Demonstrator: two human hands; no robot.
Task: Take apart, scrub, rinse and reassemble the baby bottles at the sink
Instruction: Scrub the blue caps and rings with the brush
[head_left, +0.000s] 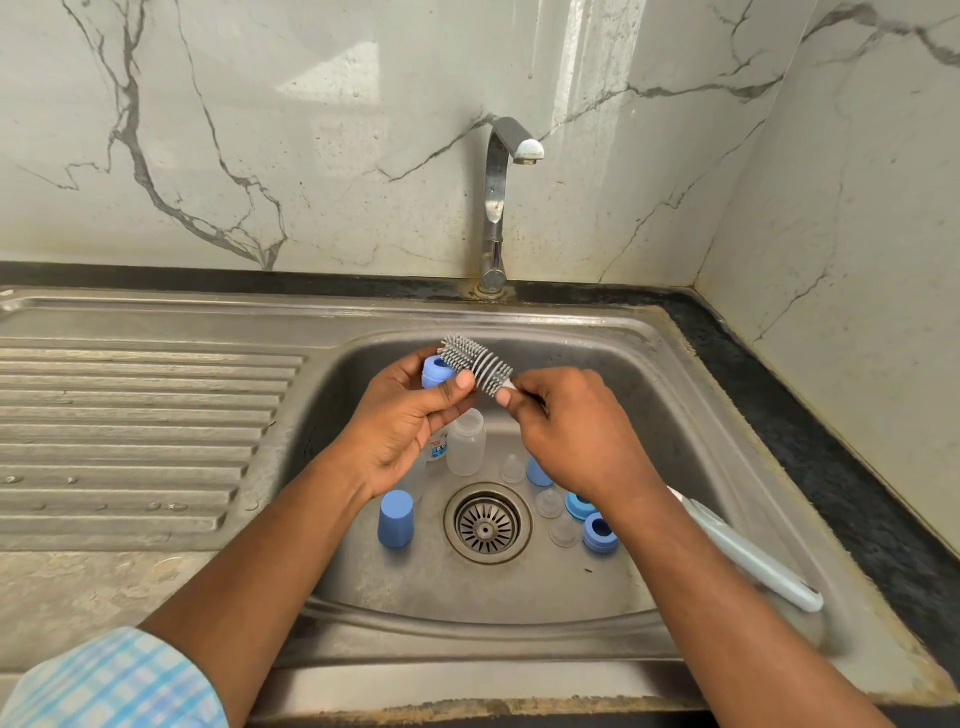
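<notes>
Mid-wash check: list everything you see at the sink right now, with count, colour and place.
tap: one, steel, behind the basin
sink: one, steel, drainboard on its left
drain: one, steel, middle of the basin floor
bottles: two seen, clear, behind the drain, one partly hidden by the left hand
cap: one, blue, upright left of the drain
teats: three, clear, right of the drain
loose rings: three, blue, right of the drain, one partly hidden
held ring: one, blue, in the left hand
bottle brush: one, grey bristles, pale handle, over the basin
left hand: holds the held ring
right hand: pinches the bottle brush just below its bristles
</notes>
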